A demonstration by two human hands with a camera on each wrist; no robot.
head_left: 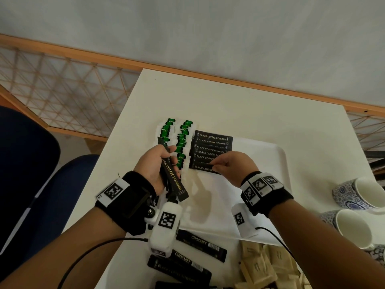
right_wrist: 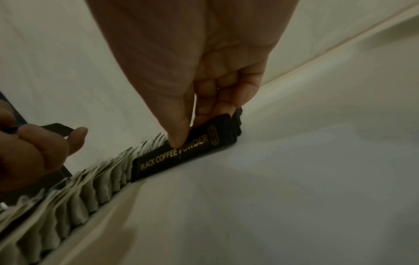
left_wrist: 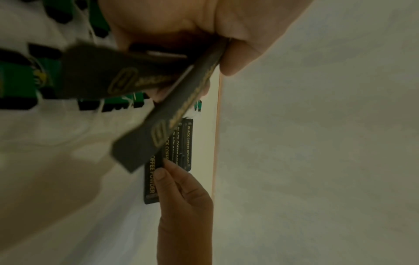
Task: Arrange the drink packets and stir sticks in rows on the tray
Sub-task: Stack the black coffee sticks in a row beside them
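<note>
On the white tray (head_left: 277,155) lie two columns of green-tagged tea bags (head_left: 183,140) and, to their right, a stacked row of black coffee powder packets (head_left: 211,147). My right hand (head_left: 231,166) pinches the nearest packet of that row (right_wrist: 181,156) between thumb and fingers, with the packet lying on the tray. Left of the tea bags, my left hand (head_left: 158,163) grips a small bundle of black coffee packets (head_left: 173,178) above the tray's left part; their ends fan out in the left wrist view, bundle (left_wrist: 158,114).
More black packets (head_left: 200,247) lie on the white table near its front edge, beside a pile of tan sachets (head_left: 268,268). Two blue-patterned mugs (head_left: 358,195) stand at the right edge. A blue chair (head_left: 41,184) is at the left.
</note>
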